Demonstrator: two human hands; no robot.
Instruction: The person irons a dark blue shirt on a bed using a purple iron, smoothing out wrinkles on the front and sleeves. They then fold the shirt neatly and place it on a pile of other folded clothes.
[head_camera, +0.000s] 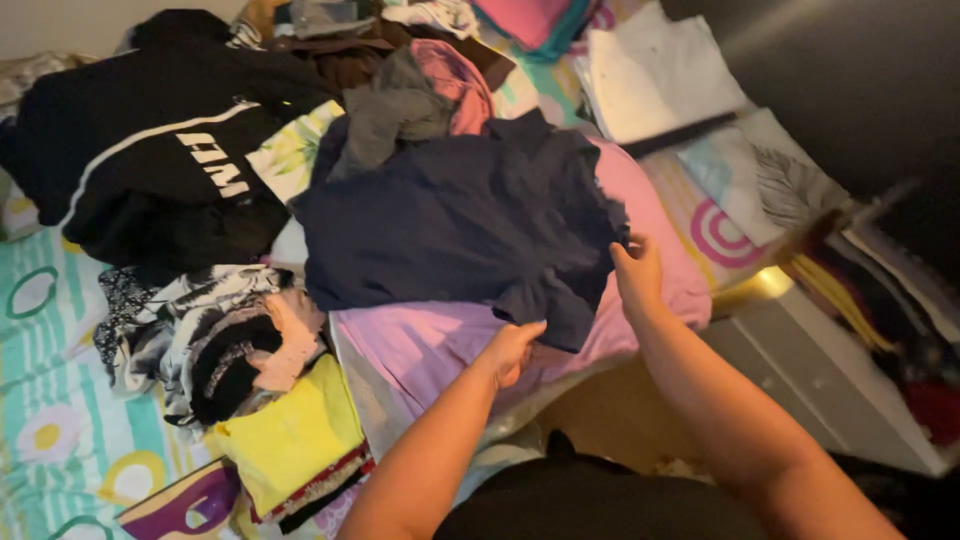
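1. Leftmost, well apart from both hands: black jacket with a white stripe (150, 150), heaped on the patterned turquoise bedsheet (50, 400); below it a crumpled black-and-white patterned garment (190, 320) and a folded yellow cloth (290, 430), neither touched.

2. Then the left hand (512, 350), reaching up from below, fingers curled shut on the lower hem of the dark navy fabric garment (460, 220); thumb hidden under the cloth, so depth of grip impossible to tell.

3. Centre: said navy garment, spread loosely and crumpled over a pale lilac sheet-like cloth (420, 350), long axis running roughly left to right across the bed, bulk lying up and away from both sets of fingers.

4. Further right, the right hand (638, 272), pinched narrow on the garment's right edge, higher up than the left hand; both hands on the near-right corner, the far-left end of the garment free.

5. Judged from this: neither hand clearly nearer, both in contact; cloth lying up and to the left of the fingers.

6. Rightmost, apart: white folded fabric (650, 70) and a pink-circled print cloth (725, 235) near the bed edge.
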